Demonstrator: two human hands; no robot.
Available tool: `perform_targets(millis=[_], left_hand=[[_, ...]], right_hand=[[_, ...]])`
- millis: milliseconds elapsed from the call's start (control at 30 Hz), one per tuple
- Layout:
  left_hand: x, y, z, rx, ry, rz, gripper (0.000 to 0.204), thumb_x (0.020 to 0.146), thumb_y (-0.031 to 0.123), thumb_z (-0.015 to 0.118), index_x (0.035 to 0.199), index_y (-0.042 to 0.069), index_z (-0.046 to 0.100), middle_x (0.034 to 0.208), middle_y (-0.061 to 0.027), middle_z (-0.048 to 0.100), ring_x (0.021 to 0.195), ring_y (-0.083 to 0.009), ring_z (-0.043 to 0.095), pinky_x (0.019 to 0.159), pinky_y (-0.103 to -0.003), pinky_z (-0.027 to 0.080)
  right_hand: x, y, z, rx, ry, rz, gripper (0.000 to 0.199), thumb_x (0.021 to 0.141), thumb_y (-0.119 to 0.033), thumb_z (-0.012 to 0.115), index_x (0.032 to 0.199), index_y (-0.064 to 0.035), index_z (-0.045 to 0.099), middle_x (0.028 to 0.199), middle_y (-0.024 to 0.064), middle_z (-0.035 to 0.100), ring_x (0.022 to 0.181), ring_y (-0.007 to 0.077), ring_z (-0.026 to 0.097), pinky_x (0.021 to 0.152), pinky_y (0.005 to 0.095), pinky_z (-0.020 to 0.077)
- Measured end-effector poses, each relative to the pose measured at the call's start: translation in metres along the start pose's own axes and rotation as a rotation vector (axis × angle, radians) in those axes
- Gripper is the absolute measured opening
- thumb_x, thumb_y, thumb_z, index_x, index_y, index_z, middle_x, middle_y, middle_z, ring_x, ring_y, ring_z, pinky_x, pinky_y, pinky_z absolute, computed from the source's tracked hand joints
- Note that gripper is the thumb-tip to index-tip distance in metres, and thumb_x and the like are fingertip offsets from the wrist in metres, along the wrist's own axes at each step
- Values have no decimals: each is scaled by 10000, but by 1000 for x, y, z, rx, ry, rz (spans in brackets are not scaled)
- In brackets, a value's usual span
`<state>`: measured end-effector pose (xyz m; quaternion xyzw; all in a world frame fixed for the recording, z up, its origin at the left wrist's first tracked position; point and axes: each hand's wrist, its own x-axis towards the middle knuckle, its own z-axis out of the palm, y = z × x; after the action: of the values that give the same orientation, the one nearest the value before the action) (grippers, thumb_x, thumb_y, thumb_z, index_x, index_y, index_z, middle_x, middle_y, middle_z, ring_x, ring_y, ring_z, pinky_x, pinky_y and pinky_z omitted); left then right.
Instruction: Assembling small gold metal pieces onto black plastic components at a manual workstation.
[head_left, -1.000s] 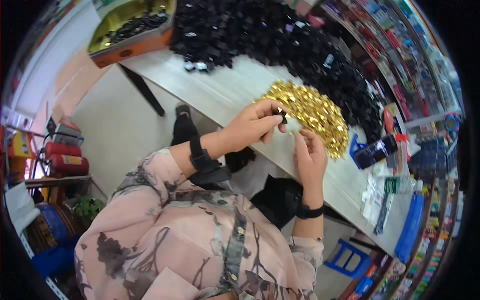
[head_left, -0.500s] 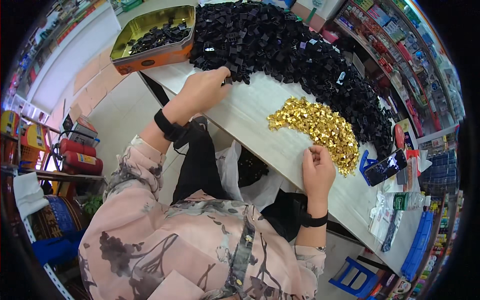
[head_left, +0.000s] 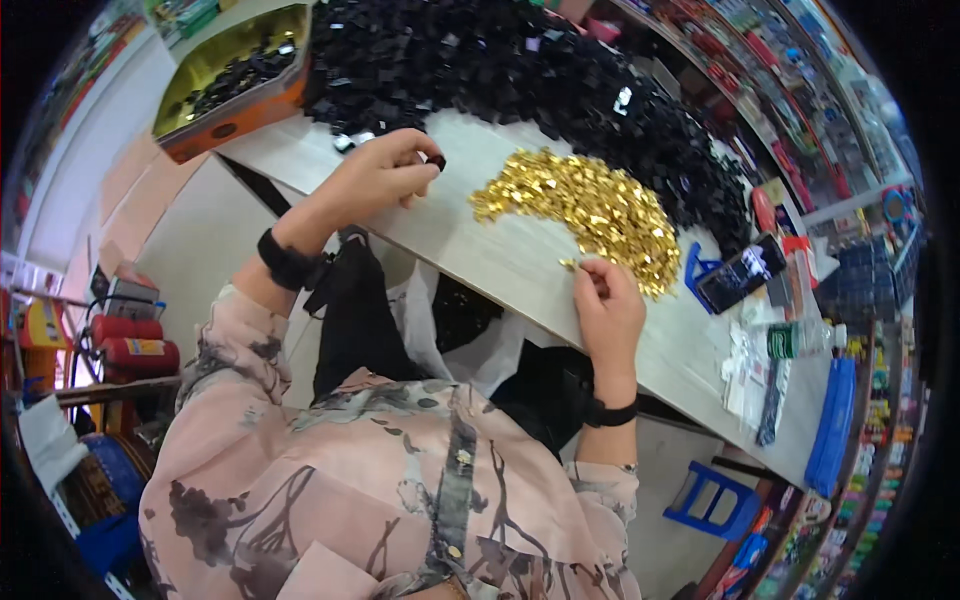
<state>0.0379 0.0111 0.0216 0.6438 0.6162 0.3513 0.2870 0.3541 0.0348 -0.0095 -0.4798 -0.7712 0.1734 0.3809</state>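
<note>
1. Here, the left hand (head_left: 378,175) is raised just above the pale table (head_left: 520,265), its fingertips pinched on a small black piece (head_left: 437,160) — held clear of the surface, near the edge of the big heap of black pieces (head_left: 520,80).
2. The right hand (head_left: 608,310) rests at the table's near edge, thumb and forefinger closed on a small gold piece (head_left: 570,264), touching or just above the tabletop beside the pile of gold pieces (head_left: 590,205).
3. The gold pile lies between the two hands and the black heap, which runs along the far side of the table.
4. A gold-lined tin with an orange wall (head_left: 235,105) stands at the table's far left corner — some black pieces lie inside it.
5. To the right of the gold pile sit a dark phone on a blue stand (head_left: 740,275) and clear packets (head_left: 750,365).
6. Each wrist wears a black band.
</note>
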Motion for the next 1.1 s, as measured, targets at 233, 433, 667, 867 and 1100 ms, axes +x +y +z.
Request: perform_targets(millis=[233,433,667,867,1100], left_hand=[[0,38,57,-1204,-158,-214,227,925,133,503,1133,45,521,766,-21,579,606,-60,552,384,-146,294],[15,49,101,-927,-281,-59,249,889,90,554,1132,40,540,758,-12,565,590,-62,529,473,-174,385],[6,46,112,-873,-276,25,239,882,117,555,1102,22,562,796,-22,579,616,-72,549,564,-212,452],[0,49,113,-856,-227,60,219,878,124,561,1069,18,560,806,-23,570,616,-73,548,558,-212,452],[-2,51,112,-756,-239,70,210,870,129,571,1052,26,558,788,-19,564,607,-67,544,546,-215,447]], right_hand=[[1,-1,-1,73,-17,148,138,804,-92,646,924,-22,647,777,43,597,633,109,552,598,235,453],[7,-15,0,-172,-85,-70,125,806,-101,652,897,-16,641,766,38,591,611,100,538,578,231,443],[3,-5,-3,22,-49,97,135,788,-136,679,878,-41,648,747,49,578,586,130,538,569,252,445],[-2,-9,-9,-75,-36,96,133,784,-142,684,859,-40,643,740,55,574,582,142,545,569,261,449],[-3,-10,-7,-176,-17,27,144,784,-150,688,867,-38,651,736,58,572,594,146,551,565,263,448]])
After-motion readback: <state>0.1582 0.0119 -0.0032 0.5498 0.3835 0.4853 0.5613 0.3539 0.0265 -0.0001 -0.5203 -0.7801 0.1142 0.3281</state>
